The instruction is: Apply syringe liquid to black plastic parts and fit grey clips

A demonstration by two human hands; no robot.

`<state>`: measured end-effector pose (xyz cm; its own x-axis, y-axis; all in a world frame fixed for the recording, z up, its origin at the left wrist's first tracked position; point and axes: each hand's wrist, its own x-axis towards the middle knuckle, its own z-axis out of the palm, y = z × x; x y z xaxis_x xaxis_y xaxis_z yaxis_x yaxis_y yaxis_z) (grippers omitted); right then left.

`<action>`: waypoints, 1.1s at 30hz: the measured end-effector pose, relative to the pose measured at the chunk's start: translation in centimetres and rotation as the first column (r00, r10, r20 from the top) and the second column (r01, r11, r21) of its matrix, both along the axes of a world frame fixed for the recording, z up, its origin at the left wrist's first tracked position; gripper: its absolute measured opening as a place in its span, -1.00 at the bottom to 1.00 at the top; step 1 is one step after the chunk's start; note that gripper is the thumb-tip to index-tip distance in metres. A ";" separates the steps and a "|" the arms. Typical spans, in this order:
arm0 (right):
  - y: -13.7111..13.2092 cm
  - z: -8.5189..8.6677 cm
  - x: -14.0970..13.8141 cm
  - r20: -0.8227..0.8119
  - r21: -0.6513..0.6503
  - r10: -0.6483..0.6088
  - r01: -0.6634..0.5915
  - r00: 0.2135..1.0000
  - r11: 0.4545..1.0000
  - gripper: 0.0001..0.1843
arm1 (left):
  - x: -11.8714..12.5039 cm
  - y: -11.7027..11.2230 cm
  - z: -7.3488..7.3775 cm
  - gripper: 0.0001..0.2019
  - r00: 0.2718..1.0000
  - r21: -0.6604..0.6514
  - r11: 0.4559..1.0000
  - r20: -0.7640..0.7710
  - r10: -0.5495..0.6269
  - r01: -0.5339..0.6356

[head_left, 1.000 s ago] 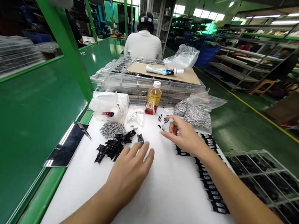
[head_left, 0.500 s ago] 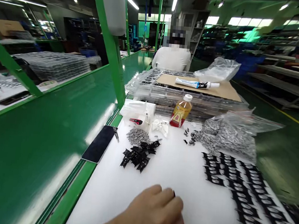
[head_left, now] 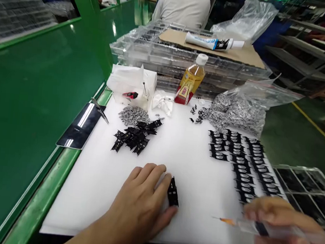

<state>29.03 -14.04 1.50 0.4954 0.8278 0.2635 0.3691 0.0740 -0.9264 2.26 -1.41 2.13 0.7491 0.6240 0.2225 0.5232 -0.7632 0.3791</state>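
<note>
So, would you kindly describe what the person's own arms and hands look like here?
Both hands are bare, without gloves. The left hand wears no ring or watch that I can see, and no sleeve shows on its forearm. The right hand is too blurred for finer detail.

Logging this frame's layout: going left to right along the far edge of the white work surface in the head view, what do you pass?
White tissue-covered box → crumpled white wrapping → plastic bottle of amber liquid → clear plastic bag of grey metal parts
</note>
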 end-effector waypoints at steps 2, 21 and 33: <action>1.1 0.7 -1.9 -0.302 0.054 0.007 0.010 0.953 0.998 -0.81 | 0.3 -0.3 -0.3 -0.58 0.998 -0.078 0.996 0.038 -0.044 0.047; 4.3 -0.1 -7.9 -0.791 0.199 0.310 -0.257 0.528 0.946 -0.40 | -0.1 -0.3 -1.3 -0.64 0.987 -0.184 0.973 0.105 -0.124 0.141; 4.2 0.7 -6.8 -0.824 0.019 0.257 -0.428 0.505 0.903 -0.26 | 0.2 -0.2 -1.3 -0.65 0.986 -0.177 0.974 0.110 -0.122 0.140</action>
<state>22.27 -9.89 2.18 0.0930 0.9655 -0.2433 -0.5400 -0.1564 -0.8270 2.45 -1.65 0.84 0.8073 0.5589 0.1896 0.3766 -0.7352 0.5635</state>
